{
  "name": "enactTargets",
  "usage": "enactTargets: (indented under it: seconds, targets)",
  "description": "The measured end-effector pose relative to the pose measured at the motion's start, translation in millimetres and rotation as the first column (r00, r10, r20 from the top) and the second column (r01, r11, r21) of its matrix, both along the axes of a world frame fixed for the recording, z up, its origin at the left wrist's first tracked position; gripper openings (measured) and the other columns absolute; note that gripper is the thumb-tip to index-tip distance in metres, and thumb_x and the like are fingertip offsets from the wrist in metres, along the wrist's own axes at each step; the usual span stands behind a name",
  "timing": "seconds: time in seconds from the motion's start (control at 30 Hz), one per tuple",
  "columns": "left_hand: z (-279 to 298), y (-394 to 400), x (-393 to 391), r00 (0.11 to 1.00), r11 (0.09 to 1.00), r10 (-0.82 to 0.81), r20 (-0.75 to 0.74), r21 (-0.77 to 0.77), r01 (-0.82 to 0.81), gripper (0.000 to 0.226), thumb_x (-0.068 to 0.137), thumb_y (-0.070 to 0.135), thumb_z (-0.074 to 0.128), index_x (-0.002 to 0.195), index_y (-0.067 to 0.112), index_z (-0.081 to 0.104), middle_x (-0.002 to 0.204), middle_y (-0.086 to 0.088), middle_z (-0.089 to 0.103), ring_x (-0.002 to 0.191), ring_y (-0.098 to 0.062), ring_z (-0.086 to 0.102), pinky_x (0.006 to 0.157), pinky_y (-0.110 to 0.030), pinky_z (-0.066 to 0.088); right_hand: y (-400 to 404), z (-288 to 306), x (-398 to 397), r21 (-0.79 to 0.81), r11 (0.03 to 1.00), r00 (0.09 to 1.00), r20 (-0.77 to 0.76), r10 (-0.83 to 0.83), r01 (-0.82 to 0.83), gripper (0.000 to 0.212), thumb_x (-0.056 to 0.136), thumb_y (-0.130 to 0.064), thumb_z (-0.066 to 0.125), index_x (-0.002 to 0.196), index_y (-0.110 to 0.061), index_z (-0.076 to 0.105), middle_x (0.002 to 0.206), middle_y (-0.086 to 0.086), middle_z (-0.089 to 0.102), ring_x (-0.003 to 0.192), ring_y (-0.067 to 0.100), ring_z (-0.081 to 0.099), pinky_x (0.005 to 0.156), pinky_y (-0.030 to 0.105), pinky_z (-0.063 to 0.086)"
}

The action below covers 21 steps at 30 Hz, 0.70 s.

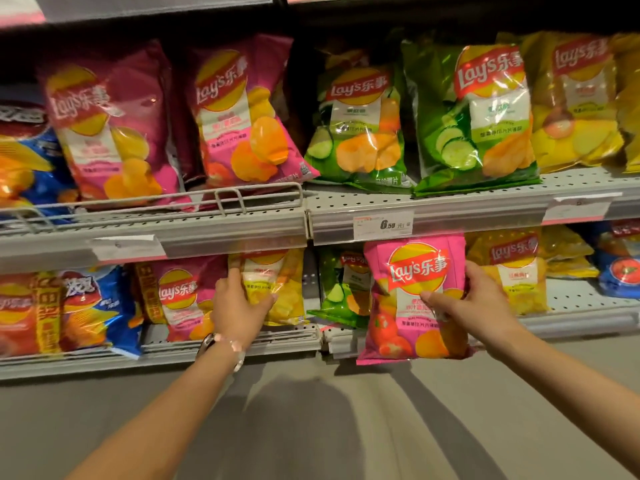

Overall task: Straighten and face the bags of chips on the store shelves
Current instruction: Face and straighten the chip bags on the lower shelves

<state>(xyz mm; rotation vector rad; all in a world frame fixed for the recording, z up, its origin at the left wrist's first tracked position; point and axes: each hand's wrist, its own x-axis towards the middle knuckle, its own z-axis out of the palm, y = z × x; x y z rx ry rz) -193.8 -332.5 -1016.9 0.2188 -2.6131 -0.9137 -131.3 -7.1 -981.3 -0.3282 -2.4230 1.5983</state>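
Right hand point(476, 299) pinches pink bag point(414, 299) off lower shelf point(588, 318); left hand point(239, 303) grips yellow bag point(277, 289) there. Likely light, puffy, slick, crushable; hold edges, not middle.

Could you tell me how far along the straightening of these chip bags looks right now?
Partly done. The upper green bags stand upright, labels forward. In hand: the right hand grips a pink bag held out in front of the lower shelf, and the left hand grips a yellow bag on that shelf. Left: the upper magenta bags lean, and the blue bags at lower left look jumbled.
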Motion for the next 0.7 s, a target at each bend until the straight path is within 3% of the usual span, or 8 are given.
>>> enactTargets:
  seconds: [0.07, 0.2, 0.33, 0.43, 0.7]
  targets:
    - [2.2, -6.9, 10.5, 0.998, 0.997, -0.064, -0.027, 0.046, 0.065, 0.079, 0.07, 0.031, 0.083, 0.134, 0.015, 0.039, 0.103, -0.005, 0.047, 0.094, -0.025, 0.051, 0.073, -0.033, 0.043, -12.7, 1.9, -7.3, -0.004, 1.0, 1.0, 0.003, 0.014, -0.014, 0.053, 0.071, -0.011, 0.082, 0.115, -0.016, 0.053, 0.107, 0.006, 0.066, 0.094, 0.022, 0.063, 0.086, 0.043, 0.053]
    - [3.8, -25.5, 36.0, 0.982, 0.957, -0.169, -0.081, 0.224, 0.184, 0.096, 0.069, 0.03, 0.083, 0.147, 0.029, 0.026, 0.129, 0.009, 0.045, 0.117, -0.007, 0.042, 0.093, -0.029, 0.04, -44.2, 1.3, -22.6, -0.001, 0.999, 0.999, 0.016, 0.032, -0.032, 0.059, 0.07, -0.017, 0.083, 0.119, -0.017, 0.052, 0.108, 0.002, 0.065, 0.098, 0.023, 0.063, 0.09, 0.048, 0.052]
    - [-1.4, -51.1, 71.4, 0.979, 0.929, -0.169, -0.118, 0.312, 0.198, 0.095, 0.066, 0.039, 0.079, 0.145, 0.039, 0.025, 0.135, 0.014, 0.044, 0.128, -0.013, 0.042, 0.103, -0.044, 0.042, -81.0, -3.3, -34.1, 0.033, 0.999, 1.0, 0.0, 0.009, -0.009, 0.057, 0.071, -0.021, 0.083, 0.116, -0.019, 0.047, 0.109, 0.002, 0.062, 0.101, 0.025, 0.061, 0.093, 0.048, 0.049]
    - [-8.3, -74.6, 92.8, 0.98, 0.934, -0.124, -0.158, 0.314, 0.169, 0.093, 0.061, 0.044, 0.077, 0.141, 0.044, 0.028, 0.126, 0.016, 0.047, 0.121, -0.013, 0.046, 0.098, -0.041, 0.045, -110.2, -5.5, -44.6, 0.107, 0.994, 1.0, 0.018, -0.009, 0.007, 0.056, 0.072, -0.028, 0.082, 0.115, -0.017, 0.047, 0.111, 0.005, 0.062, 0.102, 0.026, 0.06, 0.091, 0.044, 0.049]
    - [-24.5, -119.5, 108.3, 0.988, 0.909, -0.104, -0.116, 0.392, 0.141, 0.097, 0.062, 0.02, 0.087, 0.141, 0.041, 0.033, 0.133, 0.009, 0.047, 0.121, -0.013, 0.049, 0.099, -0.047, 0.047, -185.2, -9.6, -76.4, 0.205, 0.978, 0.997, 0.074, 0.022, -0.037, 0.066, 0.074, -0.036, 0.079, 0.124, -0.009, 0.046, 0.117, 0.01, 0.062, 0.109, 0.031, 0.059, 0.09, 0.039, 0.049]
